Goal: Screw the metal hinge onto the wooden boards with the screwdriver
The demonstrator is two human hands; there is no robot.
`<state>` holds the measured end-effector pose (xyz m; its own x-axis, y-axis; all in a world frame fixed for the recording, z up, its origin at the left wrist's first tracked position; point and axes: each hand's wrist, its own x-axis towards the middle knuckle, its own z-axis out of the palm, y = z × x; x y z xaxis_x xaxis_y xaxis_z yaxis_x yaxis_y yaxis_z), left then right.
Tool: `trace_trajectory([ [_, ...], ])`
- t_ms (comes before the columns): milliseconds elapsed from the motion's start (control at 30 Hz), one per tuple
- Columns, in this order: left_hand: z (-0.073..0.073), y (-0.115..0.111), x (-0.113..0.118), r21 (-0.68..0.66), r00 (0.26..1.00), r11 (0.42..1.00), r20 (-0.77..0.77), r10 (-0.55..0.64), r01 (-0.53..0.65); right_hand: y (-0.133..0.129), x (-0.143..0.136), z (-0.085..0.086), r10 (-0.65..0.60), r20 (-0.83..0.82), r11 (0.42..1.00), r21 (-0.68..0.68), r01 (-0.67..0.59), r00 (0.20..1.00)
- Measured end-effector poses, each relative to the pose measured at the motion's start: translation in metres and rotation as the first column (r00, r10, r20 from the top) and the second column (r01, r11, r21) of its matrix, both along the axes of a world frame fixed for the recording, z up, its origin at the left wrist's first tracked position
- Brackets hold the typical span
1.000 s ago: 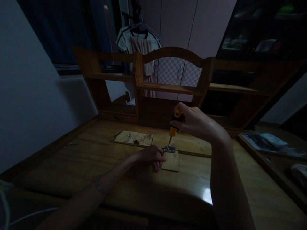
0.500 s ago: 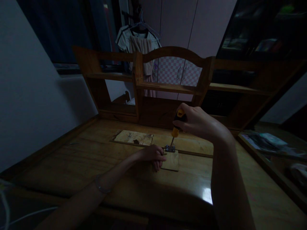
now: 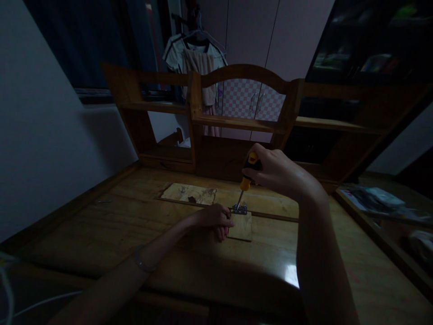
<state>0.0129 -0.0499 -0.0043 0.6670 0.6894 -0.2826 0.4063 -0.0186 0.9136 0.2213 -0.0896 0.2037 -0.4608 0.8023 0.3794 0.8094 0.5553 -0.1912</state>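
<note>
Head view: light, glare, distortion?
Head view: dim overall; white glare on the glossy brown wooden tabletop, right of centre, dark shadow along its near edge. Head view: brown wooden shelf unit splays outward, likely wide-angle stretch. Head view: small silver metal fitting below the yellow-and-black screwdriver too dark for detail.

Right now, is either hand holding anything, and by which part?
The right hand grips a screwdriver by its yellow-and-black handle. The left hand touches the small board at its left edge.

One left hand (image 3: 215,217), one right hand (image 3: 272,169), one screwdriver (image 3: 245,183), one metal fitting (image 3: 241,209), one small board (image 3: 241,227) (all around mid-frame); one bracelet (image 3: 143,263), lower left.
</note>
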Motion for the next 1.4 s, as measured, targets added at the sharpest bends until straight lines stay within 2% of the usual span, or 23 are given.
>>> trace_trajectory([
  [100, -0.002, 0.001, -0.001, 0.033, 1.000, 0.999, -0.010, -0.006, 0.006, 0.002, 0.002, 0.000, -0.005, 0.009, 1.000, 0.002, 0.005, 1.000],
  [267, -0.007, 0.003, -0.001, -0.081, 0.996, 0.994, 0.058, -0.063, 0.067, 0.003, 0.005, 0.001, -0.014, 0.037, 1.000, 0.006, 0.013, 0.999],
  [400, -0.005, 0.002, 0.000, -0.078, 0.997, 0.995, 0.049, -0.058, 0.062, 0.001, 0.003, 0.001, -0.007, 0.025, 0.998, 0.057, 0.006, 1.000],
  [500, 0.002, 0.001, 0.000, 0.063, 0.998, 0.997, -0.040, -0.043, 0.045, -0.001, 0.000, 0.001, -0.020, 0.016, 0.997, 0.073, 0.019, 1.000],
  [567, 0.006, 0.001, 0.000, 0.222, 0.993, 0.975, -0.119, -0.006, 0.032, -0.002, -0.002, 0.001, -0.019, 0.016, 0.998, 0.056, 0.018, 1.000],
  [633, 0.009, 0.000, 0.001, 0.286, 0.987, 0.958, -0.162, 0.017, 0.031, -0.003, -0.002, 0.001, -0.010, 0.014, 0.999, 0.042, 0.009, 1.000],
  [800, 0.009, -0.002, 0.001, 0.186, 0.991, 0.982, -0.131, -0.017, 0.042, -0.003, -0.001, 0.000, -0.008, 0.016, 0.998, 0.055, 0.007, 1.000],
  [1033, 0.006, 0.000, 0.000, 0.206, 0.990, 0.977, -0.142, -0.023, 0.052, -0.003, -0.001, 0.001, -0.013, 0.015, 0.999, 0.041, 0.012, 1.000],
  [1233, 0.010, -0.004, 0.002, -0.008, 0.997, 0.998, -0.052, -0.057, 0.057, -0.003, -0.002, -0.001, -0.015, 0.020, 0.999, 0.047, 0.014, 1.000],
  [1400, 0.009, -0.003, 0.001, 0.135, 0.996, 0.990, -0.089, -0.030, 0.042, -0.003, -0.003, -0.002, -0.010, 0.033, 0.998, 0.057, 0.008, 0.999],
])
